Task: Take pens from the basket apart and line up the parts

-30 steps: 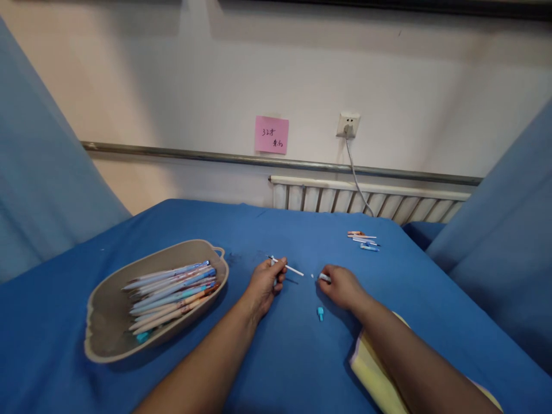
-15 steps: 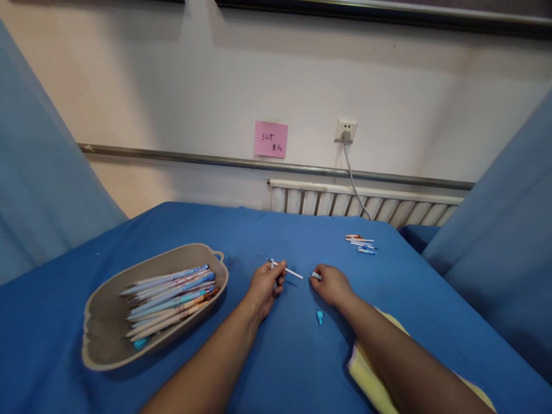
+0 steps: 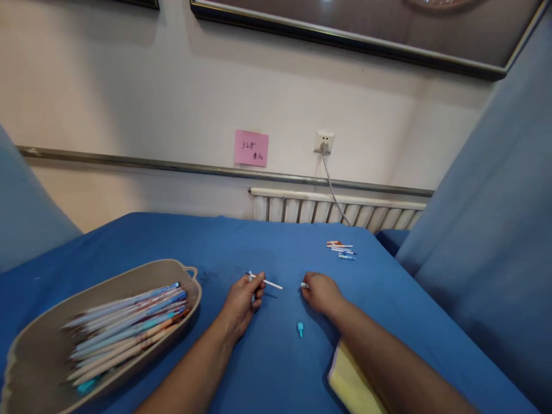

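My left hand (image 3: 244, 296) is closed, pinching a thin white pen refill (image 3: 272, 284) between thumb and fingers. The refill's dark tip points left and its plain end points right. Part of something pale also shows under those fingers, mostly covered. A short way to the right, my right hand (image 3: 321, 292) is closed around a small whitish pen part (image 3: 304, 285), of which only the end shows. Between my forearms a small turquoise pen piece (image 3: 301, 329) lies on the blue cloth (image 3: 271, 368).
At left a beige basket (image 3: 190, 286) holds several pens (image 3: 129, 319). Loose pen parts (image 3: 340, 250) lie at the far right of the table. A yellow cloth (image 3: 351, 382) is under my right forearm. Behind are a radiator (image 3: 297, 208) and a plugged-in cable (image 3: 331, 187).
The view has shifted right and tilted up, so the basket and table sit further left and lower. Both hands keep their grips, and the gap between them looks about the same.
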A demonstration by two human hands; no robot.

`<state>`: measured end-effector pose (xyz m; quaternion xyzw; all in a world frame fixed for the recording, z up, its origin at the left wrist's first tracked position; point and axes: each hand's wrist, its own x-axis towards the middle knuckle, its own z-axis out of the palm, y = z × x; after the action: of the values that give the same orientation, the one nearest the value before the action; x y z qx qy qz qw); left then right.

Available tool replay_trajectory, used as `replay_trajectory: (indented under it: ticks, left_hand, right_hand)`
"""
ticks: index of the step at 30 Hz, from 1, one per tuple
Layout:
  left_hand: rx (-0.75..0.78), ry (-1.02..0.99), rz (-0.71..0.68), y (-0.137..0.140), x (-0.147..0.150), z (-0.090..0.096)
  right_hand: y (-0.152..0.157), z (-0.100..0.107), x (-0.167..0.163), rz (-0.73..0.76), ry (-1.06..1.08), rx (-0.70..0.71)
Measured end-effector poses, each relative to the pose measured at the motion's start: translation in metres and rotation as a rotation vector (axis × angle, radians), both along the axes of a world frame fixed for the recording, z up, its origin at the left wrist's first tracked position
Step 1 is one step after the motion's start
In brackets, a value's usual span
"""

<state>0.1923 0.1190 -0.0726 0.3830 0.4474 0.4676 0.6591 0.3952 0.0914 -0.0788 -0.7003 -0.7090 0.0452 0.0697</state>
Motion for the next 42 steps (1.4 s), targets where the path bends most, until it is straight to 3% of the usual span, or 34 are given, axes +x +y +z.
replay_trajectory:
  ticks: [8,14,26,37,42]
  left_hand:
    - [0.021,-0.01,0.005,0.003,0.0,0.0]
    - [0.006,0.005,-0.005,0.004,0.0,0.0]
    - [-0.004,0.0,-0.014,0.009,0.0,-0.002]
    - [0.0,0.013,-0.016,0.008,0.003,0.002]
    - [0.007,0.003,-0.028,0.008,0.003,0.002]
  right_hand:
    - [0.017,0.006,0.1,-0.112,-0.115,0.023]
    - [0.027,0.004,0.138,-0.105,-0.159,-0.018]
    - [0.04,-0.002,0.153,-0.121,-0.112,0.025]
    - [0.019,-0.019,0.165,-0.323,0.006,0.143]
    - [0.011,-0.024,0.167,-0.26,0.032,0.164]
